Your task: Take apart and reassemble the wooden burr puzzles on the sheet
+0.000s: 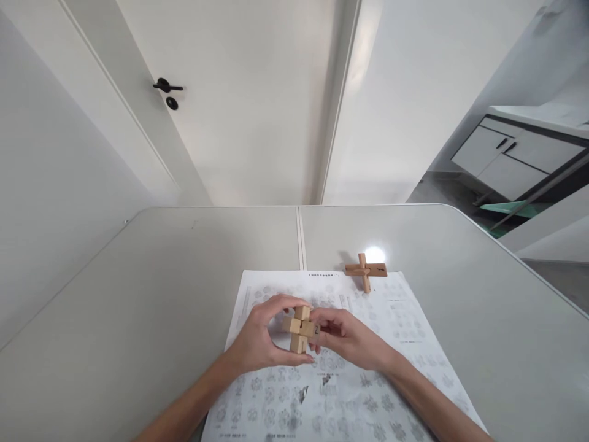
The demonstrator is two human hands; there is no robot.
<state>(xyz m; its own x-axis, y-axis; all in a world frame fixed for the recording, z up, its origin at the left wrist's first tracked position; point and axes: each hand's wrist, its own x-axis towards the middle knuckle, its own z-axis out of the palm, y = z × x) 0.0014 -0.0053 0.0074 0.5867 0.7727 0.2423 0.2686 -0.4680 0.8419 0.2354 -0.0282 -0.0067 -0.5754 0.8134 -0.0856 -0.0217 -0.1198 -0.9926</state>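
Observation:
A light wooden block puzzle (300, 326) of crossed pieces is held above a printed paper sheet (257, 423). My left hand (264, 337) grips it from the left, fingers on its top and thumb along its bottom. From the right, my right hand (347, 337) pinches the end of a piece marked with a dark figure like a 2. Beyond the hands, a darker wooden cross-shaped assembly (363, 271) rests at the sheet's far edge, with a dark mark on its right arm.
The sheet lies on a grey table (138, 294) with a seam (300, 239) down its far half. Past the table's far edge stands a white door (248, 92) with a black handle (168, 86). A white cabinet (515, 153) is at the right.

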